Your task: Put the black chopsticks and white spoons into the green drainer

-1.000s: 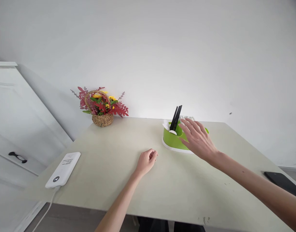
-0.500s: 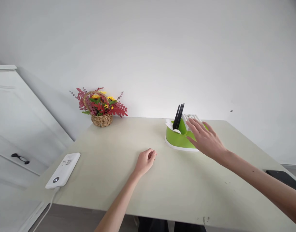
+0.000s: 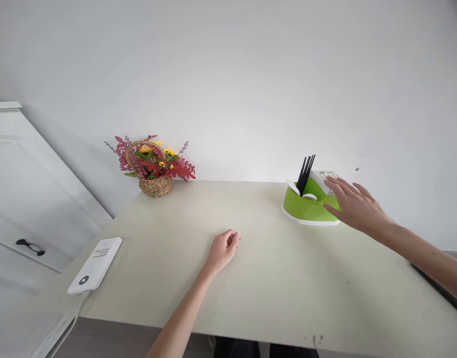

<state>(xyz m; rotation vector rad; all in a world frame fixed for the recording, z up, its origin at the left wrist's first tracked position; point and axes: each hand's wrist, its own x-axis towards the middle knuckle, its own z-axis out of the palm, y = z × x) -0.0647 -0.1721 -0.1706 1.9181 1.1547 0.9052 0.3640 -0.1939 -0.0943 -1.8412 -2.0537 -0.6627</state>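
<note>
A green cutlery holder [image 3: 303, 206] with a white base stands at the back right of the table. Black chopsticks [image 3: 306, 174] and white spoons [image 3: 293, 187] stick up from its left section; a white slotted block [image 3: 321, 179] forms its upper right. My right hand [image 3: 357, 204] grips the holder's right side, fingers stretched over the slotted block and thumb at the front wall. Its palm hides the holder's right end. My left hand [image 3: 223, 250] rests on the table in a loose fist, with nothing visible in it, apart from the holder.
A wicker basket [image 3: 156, 187] of red and yellow flowers stands at the back left. A white power bank [image 3: 94, 266] with a cable lies at the left edge. Part of a dark flat object [image 3: 437, 289] shows under my right forearm. A white cabinet [image 3: 27, 199] adjoins the left side.
The cutlery holder has moved right and slightly back along the table, together with my right hand. My left hand has stayed in place.
</note>
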